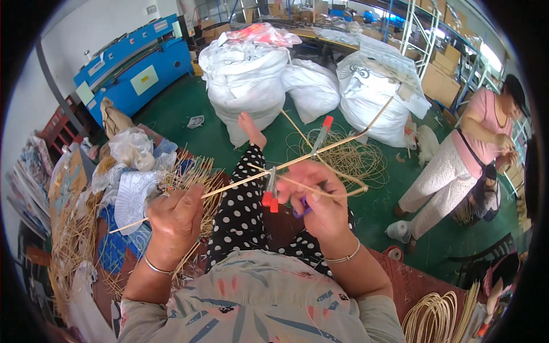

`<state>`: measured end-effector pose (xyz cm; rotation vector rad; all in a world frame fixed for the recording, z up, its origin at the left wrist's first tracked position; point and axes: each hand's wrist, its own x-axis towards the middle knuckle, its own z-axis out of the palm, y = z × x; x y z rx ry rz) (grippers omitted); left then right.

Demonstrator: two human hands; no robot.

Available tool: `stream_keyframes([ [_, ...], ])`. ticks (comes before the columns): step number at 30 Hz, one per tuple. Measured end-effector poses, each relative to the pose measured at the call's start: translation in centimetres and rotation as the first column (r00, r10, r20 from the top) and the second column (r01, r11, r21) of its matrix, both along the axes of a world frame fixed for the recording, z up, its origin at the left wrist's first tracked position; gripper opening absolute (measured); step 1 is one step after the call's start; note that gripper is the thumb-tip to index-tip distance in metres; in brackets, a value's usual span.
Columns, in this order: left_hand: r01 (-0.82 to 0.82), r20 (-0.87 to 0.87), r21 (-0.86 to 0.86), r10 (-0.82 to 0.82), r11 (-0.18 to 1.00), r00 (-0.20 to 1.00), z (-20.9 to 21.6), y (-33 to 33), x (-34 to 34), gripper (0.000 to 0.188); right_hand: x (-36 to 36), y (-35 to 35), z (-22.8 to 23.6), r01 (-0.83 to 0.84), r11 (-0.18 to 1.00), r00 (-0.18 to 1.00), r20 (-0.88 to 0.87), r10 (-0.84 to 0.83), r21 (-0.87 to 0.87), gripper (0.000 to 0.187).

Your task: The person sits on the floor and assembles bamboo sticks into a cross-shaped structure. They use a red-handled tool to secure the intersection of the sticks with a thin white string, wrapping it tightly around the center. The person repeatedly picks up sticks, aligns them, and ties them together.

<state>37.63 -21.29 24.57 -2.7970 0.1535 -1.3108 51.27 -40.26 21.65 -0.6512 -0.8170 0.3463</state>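
My left hand (171, 220) is closed around one end of a long, pale rattan cane (246, 179), which slants up to the right and curves at its far tip. A metal spring clamp with red tips (271, 191) grips the cane near its middle. Farther along, a second red-tipped clamp (323, 136) is fixed on it. A thinner cane strip (349, 195) runs from the nearer clamp and bends back sharply at the right. My right hand (326, 208) has its fingers curled and pinches this strip. Something purple (301, 208) shows at its fingers, partly hidden.
A loose coil of thin cane (354, 163) lies on the green floor ahead. Cut cane pieces (77, 240) heap at the left. Stuffed white sacks (246, 80) stand beyond my bare foot. Bent cane hoops (432, 314) lie lower right. A person (480, 131) stands at the right.
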Motion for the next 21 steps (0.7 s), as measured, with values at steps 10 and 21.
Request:
stream_keyframes([
  [10,-0.003,0.06,0.111,-0.004,0.994,0.998,1.4,-3.3,0.4,0.03,-1.4,-2.5,0.4,-0.175,0.971,0.975,-0.111,0.194,0.164,0.055],
  [21,0.231,-0.16,-0.593,-0.394,0.771,0.905,2.7,-3.9,1.3,0.044,-1.4,-1.2,0.3,-0.163,0.986,0.954,-0.261,0.149,-0.034,0.026],
])
